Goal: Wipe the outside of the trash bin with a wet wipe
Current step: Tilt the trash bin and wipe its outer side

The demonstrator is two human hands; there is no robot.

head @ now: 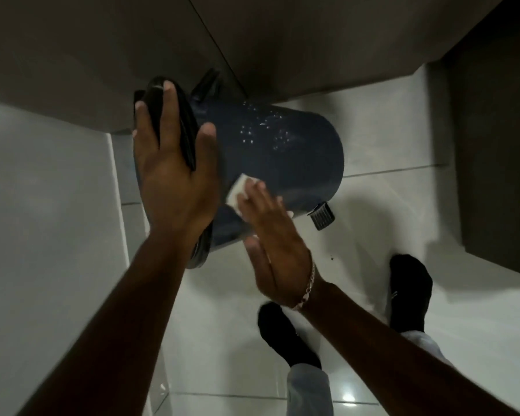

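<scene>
A dark blue round pedal trash bin [282,151] is tipped over, its lid end to the left and its base to the right, with small bright specks on its upper side. My left hand [171,163] lies flat over the black lid end, fingers spread, holding the bin steady. My right hand [270,235] presses a white wet wipe [236,192] against the bin's near side wall. Most of the wipe is hidden under my fingers. A black foot pedal [323,217] sticks out at the bin's base.
The floor is pale glossy tile [388,199]. A dark cabinet or wall [312,40] runs behind the bin, and a dark panel [499,160] stands at the right. My two feet in black socks [409,289] stand just right of and below the bin.
</scene>
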